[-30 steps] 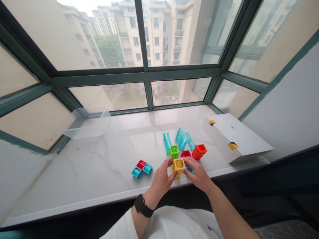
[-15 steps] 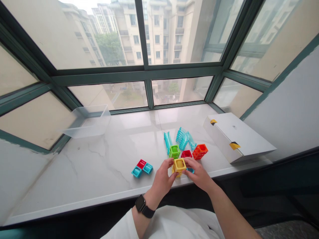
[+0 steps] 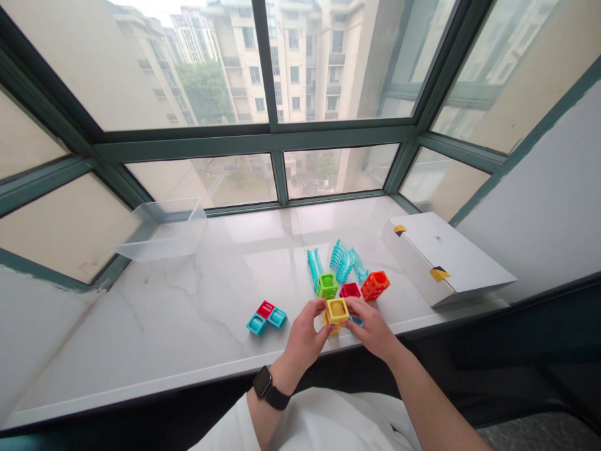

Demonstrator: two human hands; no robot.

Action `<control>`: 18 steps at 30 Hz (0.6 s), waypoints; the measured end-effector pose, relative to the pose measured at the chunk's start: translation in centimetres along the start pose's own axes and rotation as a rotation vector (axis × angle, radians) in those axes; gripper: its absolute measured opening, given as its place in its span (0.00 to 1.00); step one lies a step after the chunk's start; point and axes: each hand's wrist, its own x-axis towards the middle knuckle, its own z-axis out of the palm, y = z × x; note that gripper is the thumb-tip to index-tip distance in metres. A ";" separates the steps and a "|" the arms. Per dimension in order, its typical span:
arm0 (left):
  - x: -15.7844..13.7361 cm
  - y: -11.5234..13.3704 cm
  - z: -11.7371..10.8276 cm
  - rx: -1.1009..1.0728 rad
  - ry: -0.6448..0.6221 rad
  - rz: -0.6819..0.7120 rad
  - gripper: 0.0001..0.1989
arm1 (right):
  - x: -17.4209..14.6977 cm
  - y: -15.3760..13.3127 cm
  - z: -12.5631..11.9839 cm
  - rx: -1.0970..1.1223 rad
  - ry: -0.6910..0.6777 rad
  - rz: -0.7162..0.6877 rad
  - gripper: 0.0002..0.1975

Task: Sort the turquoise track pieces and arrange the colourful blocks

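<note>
Between my two hands is a yellow hollow building block (image 3: 337,311), on top of more yellow block just below it. My left hand (image 3: 307,332) pinches its left side with thumb and fingers. From the other side my right hand (image 3: 373,327) grips it. Right behind stands a green block (image 3: 327,285), with a red block (image 3: 350,290) beside it. An orange-red block stack (image 3: 375,285) stands farther right. Part of a blue block (image 3: 357,321) shows under my right fingers, mostly hidden.
Translucent turquoise track pieces (image 3: 342,260) lie behind the blocks. Two blue blocks joined to a red one (image 3: 266,309) sit to the left. A clear plastic bin (image 3: 162,247) stands at the back left, a white box (image 3: 451,257) at the right. Windows border the marble sill (image 3: 178,326).
Both hands keep their hold on the yellow block with almost no movement. The whole view has shifted very slightly.
</note>
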 end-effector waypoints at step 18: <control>-1.7 -2.7 -11.6 0.452 0.220 -0.094 0.17 | -1.0 -1.9 -2.0 -0.155 0.118 -0.031 0.28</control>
